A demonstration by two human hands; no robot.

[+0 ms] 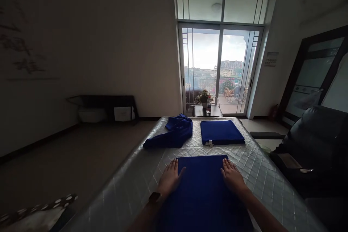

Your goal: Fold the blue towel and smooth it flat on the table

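Note:
A dark blue cloth [202,192] lies flat in front of me on a bed-like surface with a quilted, shiny cover [127,185]. My left hand [172,177] rests flat along its left edge near the far corner, fingers stretched out. On the opposite edge, my right hand [232,174] lies flat too, fingers extended over the cloth's far right corner. Beyond it, to the right, sits a neatly folded blue cloth [222,131] with a small white label [209,143]. Left of that one is a crumpled blue cloth [174,132].
A small table [194,110] with a potted plant [204,98] and a bottle [208,105] stands past the far edge, before glass sliding doors [201,58]. A black armchair [323,134] is close on the right. A spotted cloth item [40,208] appears at lower left.

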